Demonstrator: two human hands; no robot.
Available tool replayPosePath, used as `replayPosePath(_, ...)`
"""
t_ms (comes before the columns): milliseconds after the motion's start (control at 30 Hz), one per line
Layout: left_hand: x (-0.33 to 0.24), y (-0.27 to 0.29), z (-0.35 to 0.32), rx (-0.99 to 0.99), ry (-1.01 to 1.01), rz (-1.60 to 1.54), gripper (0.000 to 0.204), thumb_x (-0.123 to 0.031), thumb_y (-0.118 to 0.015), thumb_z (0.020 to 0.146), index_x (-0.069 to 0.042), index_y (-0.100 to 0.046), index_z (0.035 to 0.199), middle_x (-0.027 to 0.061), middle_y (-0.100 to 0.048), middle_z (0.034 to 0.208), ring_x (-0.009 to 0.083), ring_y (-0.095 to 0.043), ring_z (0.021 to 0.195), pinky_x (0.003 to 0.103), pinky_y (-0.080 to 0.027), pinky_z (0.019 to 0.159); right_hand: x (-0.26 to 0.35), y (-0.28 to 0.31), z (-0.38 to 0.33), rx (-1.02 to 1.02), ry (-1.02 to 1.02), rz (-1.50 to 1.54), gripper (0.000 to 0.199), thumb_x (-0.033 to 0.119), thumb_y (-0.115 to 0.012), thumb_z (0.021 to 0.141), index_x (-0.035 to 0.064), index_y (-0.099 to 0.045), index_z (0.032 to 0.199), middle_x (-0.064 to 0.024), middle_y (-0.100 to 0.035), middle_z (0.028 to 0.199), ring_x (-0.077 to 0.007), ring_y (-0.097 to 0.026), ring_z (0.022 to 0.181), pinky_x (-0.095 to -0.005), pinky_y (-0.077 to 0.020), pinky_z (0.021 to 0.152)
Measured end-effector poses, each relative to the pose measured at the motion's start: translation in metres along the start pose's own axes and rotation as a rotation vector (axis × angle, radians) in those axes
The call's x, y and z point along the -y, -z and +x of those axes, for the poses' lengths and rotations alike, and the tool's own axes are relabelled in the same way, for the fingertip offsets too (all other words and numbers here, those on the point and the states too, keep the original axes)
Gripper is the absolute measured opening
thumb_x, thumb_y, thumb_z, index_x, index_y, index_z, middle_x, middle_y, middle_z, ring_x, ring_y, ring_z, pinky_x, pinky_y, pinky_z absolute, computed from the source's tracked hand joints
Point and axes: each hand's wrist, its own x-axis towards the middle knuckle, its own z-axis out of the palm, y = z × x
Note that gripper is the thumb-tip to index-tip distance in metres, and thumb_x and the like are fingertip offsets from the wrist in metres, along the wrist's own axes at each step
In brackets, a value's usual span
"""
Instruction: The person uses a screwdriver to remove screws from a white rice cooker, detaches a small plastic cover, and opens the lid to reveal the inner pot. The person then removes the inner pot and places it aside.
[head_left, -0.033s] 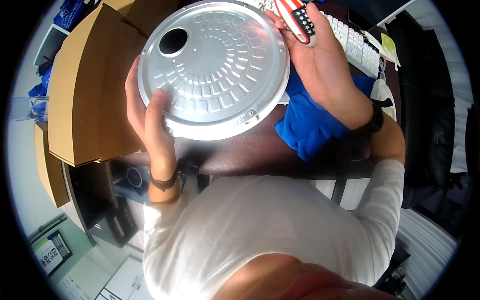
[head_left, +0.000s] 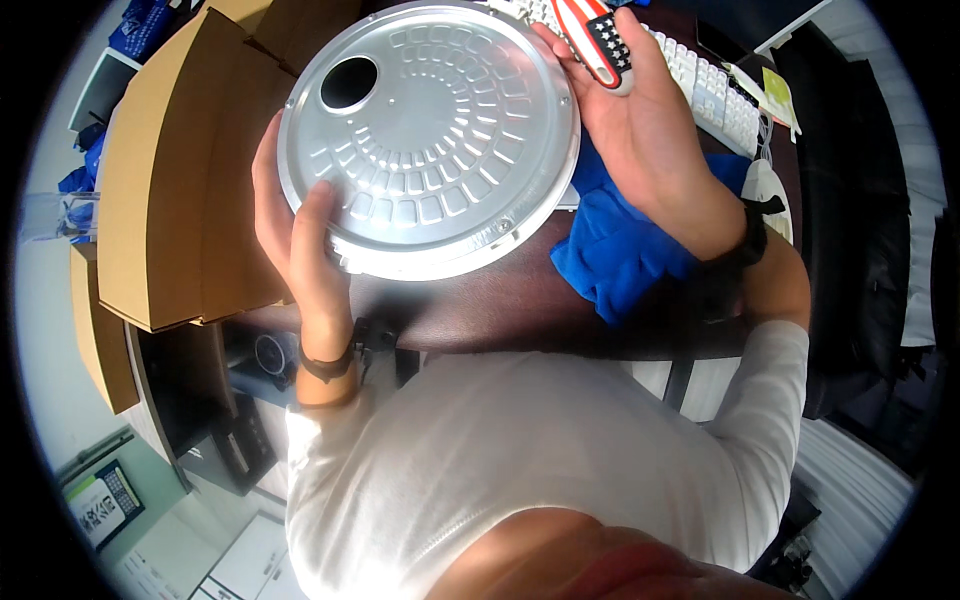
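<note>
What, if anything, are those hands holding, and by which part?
The left grip holds the round silver disc by its left edge. The right grip holds the striped, starred object near its rounded lower end; its other end is cut off.

No lettering reads cleanly here — only marks. Bold white stars on black plus red-white stripes on the handheld tool [head_left: 600, 50], above the worktop's [head_left: 470, 315] far edge. Keycap legends on the white keyboard [head_left: 738, 118], toward the worktop's far right corner — too small to make out. Dark-edged card [head_left: 104, 507] on the pale green panel [head_left: 160, 478] carries heavy black characters, blurred. Pale sheet [head_left: 150, 575] nearby: faint lines of print, illegible. Blue package [head_left: 140, 28]: white marks, also unreadable.
</note>
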Motion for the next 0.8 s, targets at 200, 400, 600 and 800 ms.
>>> replayPosePath(200,-0.007,0.004,0.013,-0.021,-0.066,-0.107,0.068,-0.006,-0.046,0.064,0.007,-0.047,0.131,0.0194,-0.054,0.126,0.0244,-0.055,0.113,0.03,-0.042,0.097,-0.007,0.027,0.01,0.268,0.111,-0.214,0.047,0.033,-0.043,0.101,-0.007,-0.041,0.127,-0.0184,-0.057,0.116,-0.0217,-0.055,0.114,-0.0336,-0.0366,0.109)
replayPosePath(400,-0.015,0.015,0.022,-0.04,-0.594,0.309,0.068,-0.021,-0.059,0.069,0.011,-0.049,0.128,0.0268,-0.048,0.132,0.038,-0.047,0.124,0.045,-0.036,0.105,0.002,0.016,0.019,0.185,0.003,0.167,0.045,0.029,-0.044,0.1,-0.0102,-0.043,0.122,-0.0204,-0.046,0.112,-0.0327,-0.044,0.125,-0.0414,-0.0327,0.112)
replayPosePath(600,0.001,0.018,0.014,0.057,-0.778,0.382,0.066,-0.029,-0.061,0.079,0.009,-0.046,0.131,0.0278,-0.046,0.133,0.0446,-0.042,0.129,0.053,-0.033,0.106,-0.003,0.032,0.019,0.011,-0.068,0.176,0.041,0.029,-0.046,0.1,-0.0068,-0.047,0.12,-0.0184,-0.046,0.111,-0.0303,-0.048,0.119,-0.0427,-0.032,0.113)
replayPosePath(800,-0.004,0.009,0.004,0.04,-0.76,0.329,0.061,-0.019,-0.059,0.071,0.01,-0.053,0.124,0.0268,-0.054,0.124,0.0481,-0.045,0.125,0.056,-0.036,0.103,-0.004,0.061,0.019,0.142,-0.083,0.188,0.04,0.029,-0.045,0.1,-0.0069,-0.049,0.116,-0.0176,-0.054,0.101,-0.0313,-0.051,0.115,-0.0444,-0.0348,0.11)
